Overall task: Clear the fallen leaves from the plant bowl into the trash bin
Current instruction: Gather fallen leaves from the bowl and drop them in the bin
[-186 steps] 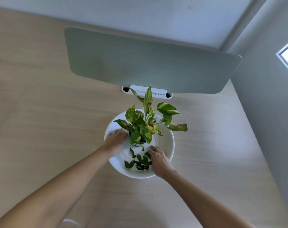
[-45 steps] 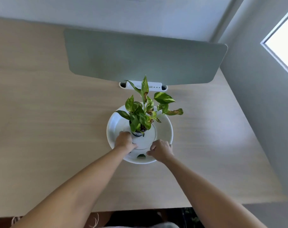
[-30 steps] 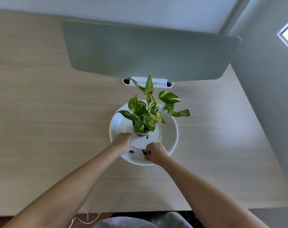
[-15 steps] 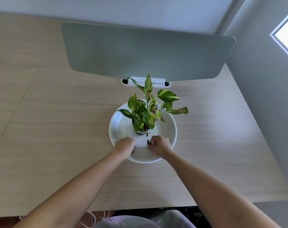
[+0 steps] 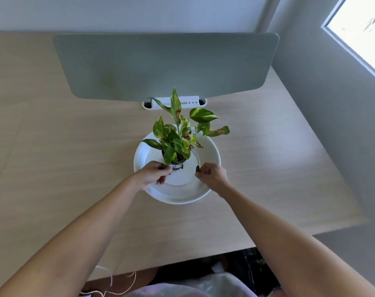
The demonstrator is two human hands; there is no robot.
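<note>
A white plant bowl (image 5: 182, 196) sits in the middle of a wooden desk, with a small potted plant (image 5: 178, 138) of green and yellow leaves standing in it. My right hand (image 5: 212, 175) hovers over the bowl's right side, fingers pinched on a small dark green fallen leaf (image 5: 197, 168). My left hand (image 5: 153, 175) rests over the bowl's left side beside the pot, fingers curled; what is inside it is hidden. The bowl's white floor between my hands shows no other loose leaves. No trash bin is in view.
A grey-green divider panel (image 5: 165, 65) stands across the back of the wooden desk (image 5: 53, 168), with a white holder (image 5: 191, 102) at its foot. A grey wall and a window (image 5: 362, 33) lie to the right. White cords (image 5: 118, 284) hang below the near desk edge.
The pile of dark leaves seen in the bowl earlier is gone. My right hand has lifted slightly rightward with a leaf pinched; my left hand has shifted towards the pot.
</note>
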